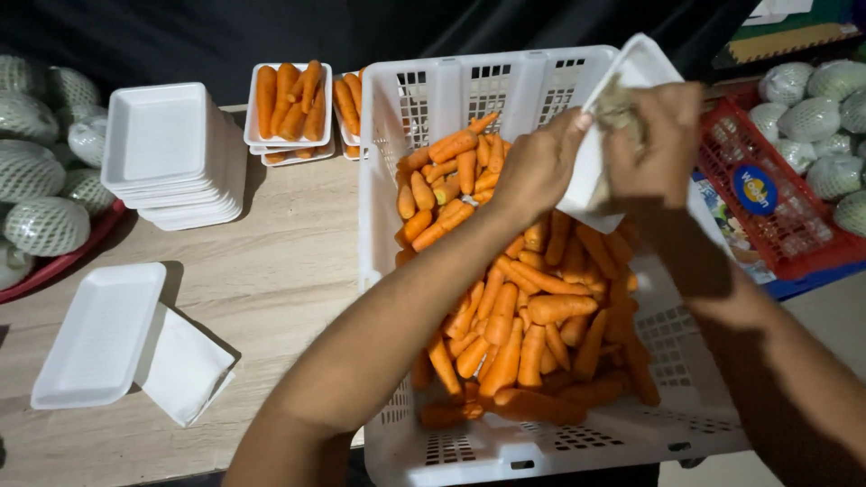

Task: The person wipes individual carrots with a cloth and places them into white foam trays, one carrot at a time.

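A: Over the far right corner of the white slotted plastic crate: shallow white foam tray, tilted, left hand clamped on its near edge.

B: Right hand?

A: Closed on a crumpled beige cloth, pressed into the tray.

B: Below the grip?

A: Loose orange carrots in the crate. Far left, stacked white foam trays.

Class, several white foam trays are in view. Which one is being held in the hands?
The tray raised over the white crate of carrots, gripped by both hands; the others lie or stack on the wooden table.
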